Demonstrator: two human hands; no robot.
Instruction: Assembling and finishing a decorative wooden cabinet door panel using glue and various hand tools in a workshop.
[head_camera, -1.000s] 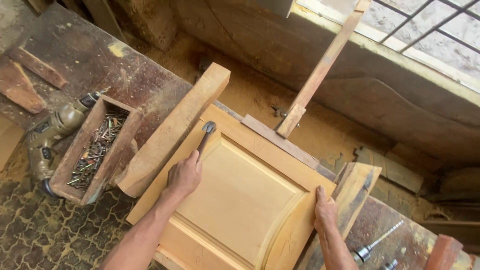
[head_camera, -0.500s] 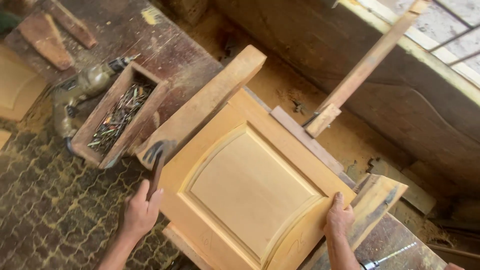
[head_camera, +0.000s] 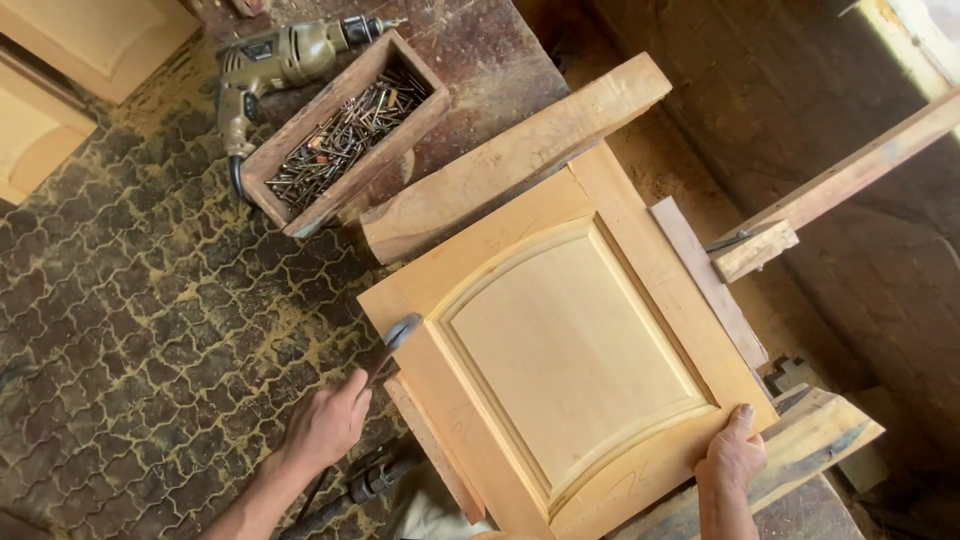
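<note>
A light wooden cabinet door (head_camera: 565, 345) with a raised arched panel lies on the workbench. My left hand (head_camera: 325, 425) grips a hammer (head_camera: 395, 345) whose metal head touches the door's left edge. My right hand (head_camera: 733, 455) holds the door's lower right corner, thumb on top. A thick timber block (head_camera: 510, 160) lies along the door's upper left edge.
A wooden box of nails (head_camera: 345, 130) and an electric drill (head_camera: 280, 65) sit on the bench at the upper left. A slanted wooden batten (head_camera: 840, 185) crosses at the right. Other panelled doors (head_camera: 60, 60) lie on the patterned floor (head_camera: 140, 330).
My left hand has moved with the hammer from the door's far edge to its left side. The view has shifted, so the door looks turned. The right hand keeps its grip on the corner.
</note>
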